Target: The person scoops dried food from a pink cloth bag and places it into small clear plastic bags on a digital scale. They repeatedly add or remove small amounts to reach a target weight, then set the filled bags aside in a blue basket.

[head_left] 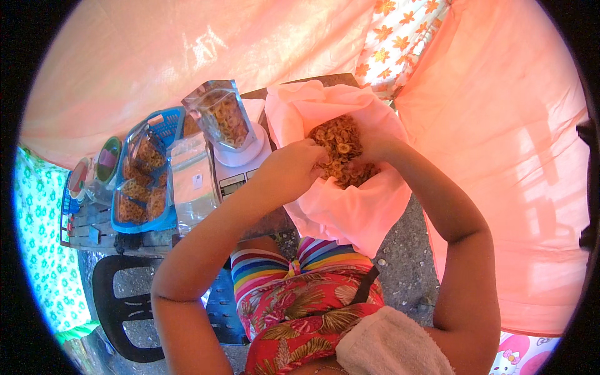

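Note:
A pink cloth [369, 206] lines a wide container, and a heap of brown, ring-shaped fried chips [340, 147] lies in its hollow. My left hand [297, 167] is at the heap's left edge with its fingers curled together; what they pinch, if anything, is hidden. On the heap's right side, my right hand [373, 149] reaches down into the chips, its fingers mostly buried and washed out by light. Left of the cloth, a clear-fronted stand-up pouch [228, 119] part-filled with chips stands upright on a white kitchen scale [240, 156]. Neither hand touches the pouch.
A stack of flat clear pouches [192, 178] lies beside the scale. Farther left, a blue plastic basket [169, 222] holds several filled bags [150, 153]. Oval tubs [107, 159] stand at the table's far left. A black chair [109, 312] is below, and pink sheeting [500, 156] hangs around.

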A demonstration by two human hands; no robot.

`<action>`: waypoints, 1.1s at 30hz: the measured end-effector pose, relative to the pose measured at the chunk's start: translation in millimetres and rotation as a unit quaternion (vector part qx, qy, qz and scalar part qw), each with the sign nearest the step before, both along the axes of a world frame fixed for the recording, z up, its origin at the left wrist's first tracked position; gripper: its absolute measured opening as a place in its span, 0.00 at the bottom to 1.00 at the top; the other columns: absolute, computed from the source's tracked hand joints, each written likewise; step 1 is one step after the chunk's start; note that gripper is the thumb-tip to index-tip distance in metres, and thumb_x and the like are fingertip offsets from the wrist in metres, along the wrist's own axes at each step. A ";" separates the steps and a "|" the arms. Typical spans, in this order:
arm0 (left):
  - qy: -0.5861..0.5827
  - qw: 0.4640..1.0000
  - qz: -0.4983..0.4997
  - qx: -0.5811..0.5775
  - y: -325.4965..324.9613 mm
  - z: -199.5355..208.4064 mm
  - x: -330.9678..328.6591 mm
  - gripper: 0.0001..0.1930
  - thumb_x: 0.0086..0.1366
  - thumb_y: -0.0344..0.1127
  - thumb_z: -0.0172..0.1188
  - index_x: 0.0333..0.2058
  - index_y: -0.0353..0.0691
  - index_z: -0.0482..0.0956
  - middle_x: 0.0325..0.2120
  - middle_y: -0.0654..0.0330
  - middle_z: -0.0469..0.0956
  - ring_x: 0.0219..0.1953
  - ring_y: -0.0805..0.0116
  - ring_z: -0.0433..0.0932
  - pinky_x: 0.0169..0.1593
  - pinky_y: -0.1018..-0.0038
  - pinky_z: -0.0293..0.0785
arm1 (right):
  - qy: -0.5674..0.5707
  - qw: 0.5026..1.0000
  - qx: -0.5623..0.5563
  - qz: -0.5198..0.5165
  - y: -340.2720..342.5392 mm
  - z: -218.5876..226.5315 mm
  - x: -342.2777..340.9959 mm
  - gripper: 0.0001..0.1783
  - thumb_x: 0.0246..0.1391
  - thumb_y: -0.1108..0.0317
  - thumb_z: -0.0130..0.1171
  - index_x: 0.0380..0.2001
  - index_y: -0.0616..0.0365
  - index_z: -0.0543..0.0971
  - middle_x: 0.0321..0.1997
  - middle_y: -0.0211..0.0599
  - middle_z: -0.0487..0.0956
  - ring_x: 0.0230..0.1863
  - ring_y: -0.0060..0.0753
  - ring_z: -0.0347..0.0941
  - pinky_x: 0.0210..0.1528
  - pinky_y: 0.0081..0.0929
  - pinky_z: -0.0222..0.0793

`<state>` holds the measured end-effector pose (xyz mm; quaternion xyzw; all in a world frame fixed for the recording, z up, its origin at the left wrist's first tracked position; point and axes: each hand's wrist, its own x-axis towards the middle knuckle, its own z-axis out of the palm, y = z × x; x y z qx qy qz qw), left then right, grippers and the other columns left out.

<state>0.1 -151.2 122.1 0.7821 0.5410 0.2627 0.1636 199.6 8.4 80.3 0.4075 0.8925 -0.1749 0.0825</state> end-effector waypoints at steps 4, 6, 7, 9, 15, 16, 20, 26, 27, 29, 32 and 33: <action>-0.021 0.998 0.046 0.036 31.3 -13.0 -2.7 0.11 0.56 0.32 0.57 0.38 0.36 0.78 0.34 0.50 0.77 0.39 0.51 0.76 0.45 0.64 0.71 | 0.187 0.981 -0.002 -0.052 -15.2 5.3 -13.8 0.16 0.47 0.67 0.56 0.41 0.59 0.76 0.42 0.41 0.77 0.45 0.37 0.70 0.50 0.29 0.65; -0.057 0.995 0.081 0.013 49.5 -15.0 -4.1 0.11 0.56 0.32 0.57 0.37 0.35 0.78 0.33 0.49 0.78 0.38 0.51 0.77 0.45 0.64 0.72 | 0.316 0.947 -0.040 -0.034 -17.9 5.6 -18.7 0.14 0.50 0.71 0.48 0.40 0.60 0.76 0.40 0.42 0.77 0.43 0.38 0.71 0.49 0.29 0.65; -0.076 0.992 0.098 0.001 57.0 -16.7 -4.4 0.11 0.56 0.32 0.57 0.36 0.34 0.78 0.33 0.49 0.78 0.38 0.51 0.77 0.45 0.65 0.72 | 0.307 0.950 -0.051 -0.036 -15.3 6.7 -17.9 0.14 0.51 0.72 0.46 0.40 0.61 0.76 0.40 0.42 0.77 0.42 0.39 0.71 0.49 0.30 0.65; -0.105 0.990 0.096 0.019 67.9 -22.0 -4.8 0.10 0.55 0.32 0.57 0.36 0.34 0.78 0.32 0.49 0.79 0.38 0.52 0.78 0.44 0.65 0.72 | 0.215 0.972 -0.068 -0.058 -10.1 4.8 -16.6 0.14 0.51 0.72 0.45 0.40 0.62 0.76 0.40 0.44 0.77 0.43 0.39 0.71 0.49 0.30 0.65; -0.130 0.988 0.079 -0.009 83.9 -51.7 8.6 0.11 0.54 0.32 0.57 0.36 0.34 0.79 0.33 0.48 0.79 0.37 0.55 0.79 0.43 0.66 0.73 | 0.223 0.971 -0.047 -0.073 -9.2 5.3 -5.8 0.14 0.51 0.72 0.48 0.40 0.60 0.77 0.41 0.41 0.78 0.45 0.37 0.71 0.50 0.30 0.65; -0.142 0.987 0.074 -0.009 86.0 -57.0 11.2 0.12 0.54 0.31 0.57 0.36 0.35 0.79 0.34 0.48 0.79 0.37 0.55 0.79 0.43 0.66 0.73 | 0.207 0.973 -0.074 -0.063 -11.5 9.2 -5.1 0.13 0.51 0.71 0.49 0.40 0.59 0.77 0.41 0.40 0.78 0.44 0.35 0.72 0.49 0.30 0.66; -0.166 0.983 0.084 -0.003 95.5 -67.1 16.5 0.12 0.55 0.30 0.57 0.38 0.33 0.79 0.33 0.51 0.80 0.35 0.60 0.79 0.42 0.69 0.73 | 0.140 0.986 0.091 0.002 -10.3 31.8 -4.4 0.12 0.51 0.69 0.54 0.39 0.57 0.79 0.38 0.36 0.80 0.40 0.32 0.74 0.45 0.28 0.69; -0.420 0.894 0.108 -0.107 92.4 -54.8 13.9 0.08 0.60 0.27 0.54 0.37 0.29 0.76 0.29 0.53 0.78 0.33 0.67 0.78 0.34 0.76 0.76 | 0.286 0.948 -0.140 0.000 18.4 25.2 -15.4 0.10 0.51 0.71 0.55 0.37 0.58 0.80 0.36 0.36 0.81 0.39 0.31 0.75 0.42 0.26 0.70; -0.431 0.889 0.120 -0.093 93.0 -50.3 7.9 0.08 0.61 0.26 0.53 0.37 0.29 0.76 0.29 0.54 0.78 0.33 0.68 0.78 0.33 0.77 0.76 | 0.271 0.955 -0.124 -0.004 24.7 20.0 -16.9 0.11 0.51 0.71 0.55 0.37 0.58 0.80 0.37 0.36 0.81 0.39 0.31 0.75 0.42 0.26 0.70; -0.498 0.849 0.151 -0.089 90.7 -45.0 0.5 0.09 0.61 0.26 0.53 0.39 0.29 0.75 0.29 0.56 0.76 0.32 0.70 0.77 0.33 0.78 0.76 | 0.256 0.965 -0.062 0.003 30.8 4.7 -20.3 0.10 0.51 0.71 0.56 0.37 0.60 0.80 0.37 0.36 0.80 0.39 0.30 0.75 0.43 0.26 0.69; -0.634 0.741 0.182 -0.122 88.2 -36.1 -4.7 0.10 0.62 0.29 0.54 0.41 0.32 0.74 0.28 0.60 0.75 0.30 0.72 0.76 0.33 0.79 0.75 | 0.243 0.968 0.058 0.025 25.2 -22.3 -36.9 0.09 0.49 0.73 0.57 0.36 0.61 0.79 0.35 0.35 0.79 0.36 0.31 0.74 0.43 0.26 0.69; -0.665 0.711 0.180 -0.138 87.5 -32.6 -5.4 0.09 0.62 0.30 0.55 0.41 0.33 0.74 0.27 0.62 0.74 0.28 0.73 0.75 0.32 0.80 0.74 | 0.228 0.970 0.083 0.027 22.2 -28.1 -43.7 0.10 0.48 0.73 0.58 0.36 0.61 0.79 0.34 0.35 0.79 0.36 0.31 0.74 0.43 0.26 0.69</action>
